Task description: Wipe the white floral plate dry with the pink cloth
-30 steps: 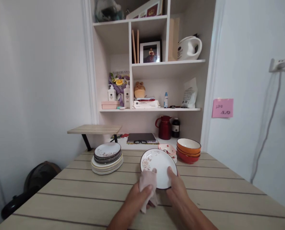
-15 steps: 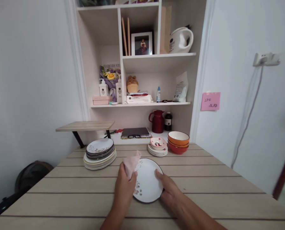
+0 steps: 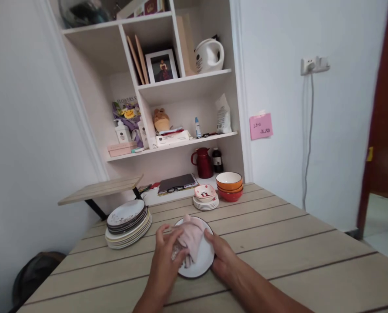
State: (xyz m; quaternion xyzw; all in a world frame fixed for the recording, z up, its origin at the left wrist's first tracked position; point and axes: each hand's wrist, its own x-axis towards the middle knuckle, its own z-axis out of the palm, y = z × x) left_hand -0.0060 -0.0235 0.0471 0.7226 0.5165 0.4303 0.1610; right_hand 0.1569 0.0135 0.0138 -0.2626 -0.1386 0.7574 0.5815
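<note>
A white plate with a dark rim and a brown floral print is held by its right edge in my right hand, thumb on top and fingers underneath. My left hand has its fingers curled on a pale pink cloth, which lies bunched across the plate's upper left face. Part of the print shows beneath the left fingers; the rest is covered by the cloth. The plate is just above or on the wooden table; I cannot tell which.
To the left stands a stack of plates under a small raised shelf. Behind are small plates topped by a square bowl, and stacked orange and red bowls. A closed laptop and a red jug stand farther back.
The cloth has moved from the plate's left edge onto its face and spread out, with my left hand over it. The right hand keeps its hold. The camera view has turned right and tilted.
</note>
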